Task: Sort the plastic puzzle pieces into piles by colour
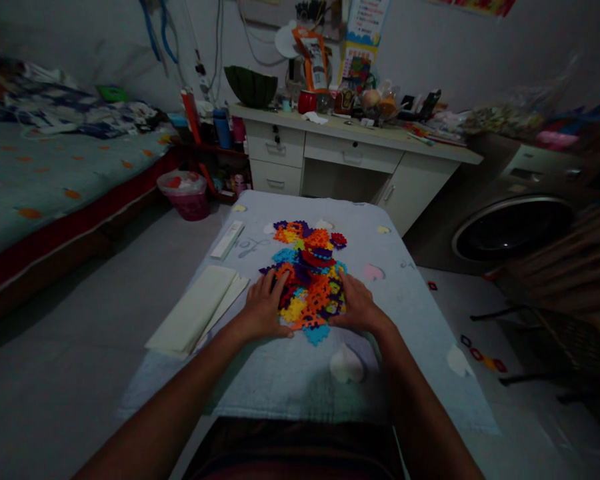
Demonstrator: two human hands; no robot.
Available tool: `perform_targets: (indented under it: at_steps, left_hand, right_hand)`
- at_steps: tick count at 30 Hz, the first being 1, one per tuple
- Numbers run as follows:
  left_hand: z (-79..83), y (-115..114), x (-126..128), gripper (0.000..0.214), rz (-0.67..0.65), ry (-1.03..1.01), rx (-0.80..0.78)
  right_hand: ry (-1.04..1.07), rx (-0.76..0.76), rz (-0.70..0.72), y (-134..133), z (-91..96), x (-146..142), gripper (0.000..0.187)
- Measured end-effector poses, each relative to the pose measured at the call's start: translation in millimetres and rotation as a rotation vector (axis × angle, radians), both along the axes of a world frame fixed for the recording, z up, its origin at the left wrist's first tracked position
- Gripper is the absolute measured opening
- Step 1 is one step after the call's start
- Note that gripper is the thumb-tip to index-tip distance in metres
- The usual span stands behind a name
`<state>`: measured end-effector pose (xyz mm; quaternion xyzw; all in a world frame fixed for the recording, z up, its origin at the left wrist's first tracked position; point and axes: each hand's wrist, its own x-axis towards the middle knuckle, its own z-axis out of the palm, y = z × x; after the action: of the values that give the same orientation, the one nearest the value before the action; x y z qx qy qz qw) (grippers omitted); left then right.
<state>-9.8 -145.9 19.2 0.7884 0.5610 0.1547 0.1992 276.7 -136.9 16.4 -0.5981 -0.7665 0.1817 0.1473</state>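
Dim bedroom: bed [40,180], cluttered desk [350,143]

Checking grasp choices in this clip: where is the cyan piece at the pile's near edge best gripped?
Probably its free near rim, pinched from the person's side: the cyan piece lies flat, jutting from the pile between left hand and right hand.

head camera looks forward and down, close above table [260,393].

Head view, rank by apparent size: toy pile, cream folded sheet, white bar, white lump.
1. toy pile
2. cream folded sheet, close behind
3. white lump and white bar look about alike; lump is nearer the camera, unranked
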Motion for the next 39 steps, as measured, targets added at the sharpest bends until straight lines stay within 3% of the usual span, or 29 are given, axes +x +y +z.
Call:
perform_targets:
  at_steps: [9,16,23,32,39]
  left_hand:
    - [8.3,13,16,0.125,0.018,-0.025,0.087]
    - [2.4,21,15,0.109,0.000,-0.079,0.156]
    - [7.6,32,15,0.089,0.027,-0.244,0.187]
    - [23.7,85,40,0.061,0.077,-0.441,0.204]
    - [36.8,127,43,0.052,0.187,-0.337,0.233]
  right_hand:
    - [0.268,0.102,0.166,13,12.3,-26,0.084]
    - [0.431,0.146,0.027,25,10.0,-39,0.068]
    - [0.578,0.072,-0.027,46,19.4,-44,0.061]
    - [0.607,0.173,-0.051,109,35.4,-69,0.058]
    - [0.550,0.209,-0.120,144,47.7,-49,0.063]
